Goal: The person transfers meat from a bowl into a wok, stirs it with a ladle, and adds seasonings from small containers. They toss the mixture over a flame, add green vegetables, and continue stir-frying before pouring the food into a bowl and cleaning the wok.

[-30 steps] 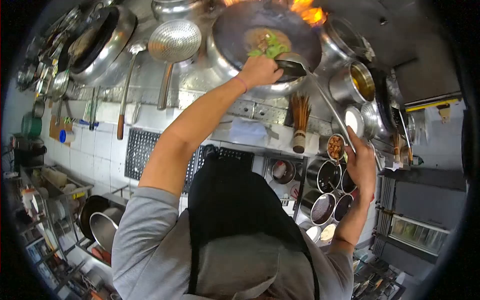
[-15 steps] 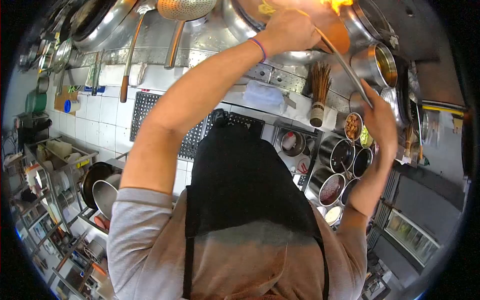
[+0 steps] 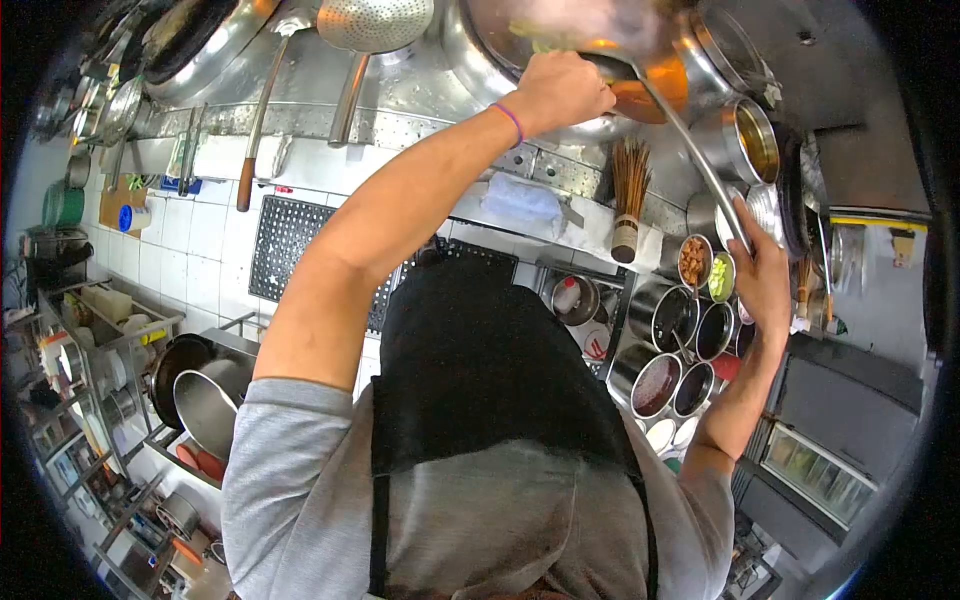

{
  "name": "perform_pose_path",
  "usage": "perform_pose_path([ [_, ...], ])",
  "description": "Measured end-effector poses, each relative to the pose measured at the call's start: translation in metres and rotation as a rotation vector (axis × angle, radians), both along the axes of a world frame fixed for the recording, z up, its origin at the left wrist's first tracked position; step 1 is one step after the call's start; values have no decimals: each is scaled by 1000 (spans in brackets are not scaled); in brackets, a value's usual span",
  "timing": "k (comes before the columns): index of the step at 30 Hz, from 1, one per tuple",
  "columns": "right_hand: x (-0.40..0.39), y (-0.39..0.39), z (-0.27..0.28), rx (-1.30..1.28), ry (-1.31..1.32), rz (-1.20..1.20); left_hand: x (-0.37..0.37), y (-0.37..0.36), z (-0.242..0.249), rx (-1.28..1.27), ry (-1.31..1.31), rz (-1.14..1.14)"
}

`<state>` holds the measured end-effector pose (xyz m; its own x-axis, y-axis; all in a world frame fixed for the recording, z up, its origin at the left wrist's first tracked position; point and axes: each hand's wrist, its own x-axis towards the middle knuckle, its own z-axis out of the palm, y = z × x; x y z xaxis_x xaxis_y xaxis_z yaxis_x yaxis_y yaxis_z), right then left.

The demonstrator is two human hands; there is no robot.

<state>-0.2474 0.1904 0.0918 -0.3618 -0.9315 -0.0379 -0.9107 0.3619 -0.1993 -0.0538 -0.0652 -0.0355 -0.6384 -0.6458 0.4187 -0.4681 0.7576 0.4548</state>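
My left hand [image 3: 565, 92] is a closed fist at the near edge of a wok [image 3: 612, 67], its fingers wrapped round the rim or a handle there; the exact grip is hidden under the hand. Some green and yellow food [image 3: 545, 38] lies in the wok, blurred by steam. My right hand [image 3: 758, 268] is closed round the end of a long-handled ladle [image 3: 692, 145], which slants up and left into the wok. The ladle's bowl is hidden. Orange light glows on the metal beside the wok.
Right of the wok stands a metal pot of yellowish liquid [image 3: 757, 145]. A bamboo brush [image 3: 629, 200] and a folded cloth [image 3: 522, 202] lie along the counter. Several sauce pots [image 3: 655, 385] sit near my right arm. A perforated skimmer [image 3: 375, 25] rests at upper left.
The bright flame over the wok has died down to a glow and steam. My left hand has shifted slightly down and left, and my right hand slightly lower.
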Motion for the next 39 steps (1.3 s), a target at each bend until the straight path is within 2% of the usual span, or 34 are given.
perform_pose_path([
  [2,9,6,11,22,24,40,0,3,-4,-35,30,-11],
  [5,9,8,20,93,20,39,8,13,24,-106,37,-63],
  [7,11,8,20,0,-57,190,10,19,35,-142,22,-84],
  [9,12,-11,13,28,-15,158,2,-1,26,-183,72,-59],
  [11,10,-34,-4,82,20,67,0,-12,20,-63,18,-111],
  [14,4,-67,-49,53,50,20,-1,-15,-27,-32,5,-2],
  [17,13,-77,-64,-6,70,-151,21,28,-35,43,-97,-77],
  [19,9,-65,-64,-128,-15,-173,37,47,-37,86,-73,-126],
  [21,8,-48,-62,-124,-102,-169,33,35,-26,75,-64,-77],
  [23,13,-34,-64,-370,-288,-125,20,11,-10,43,30,22],
  [25,24,-26,-63,-343,-369,-259,6,-5,-13,17,62,24],
  [27,30,-21,-95,-474,-574,-360,-2,-18,-18,14,68,-10],
  [29,52,-27,-122,-491,-422,-300,-3,-17,-20,10,35,-23],
  [30,50,-27,-156,-552,-322,-218,-4,-20,-21,12,45,-40],
  [31,74,-37,-142,-419,-383,-303,-3,-21,-25,22,51,-53],
  [33,73,-40,-174,-372,-440,-263,-5,-26,-33,18,44,-68],
  [35,69,-45,-189,-483,-696,-301,-4,-30,-43,17,35,-75],
  [37,74,-56,-166,-504,-775,-245,-8,-32,-48,-8,81,-96],
  [39,81,-74,-140,-400,-1143,-390,-9,-32,-43,10,80,-92],
])
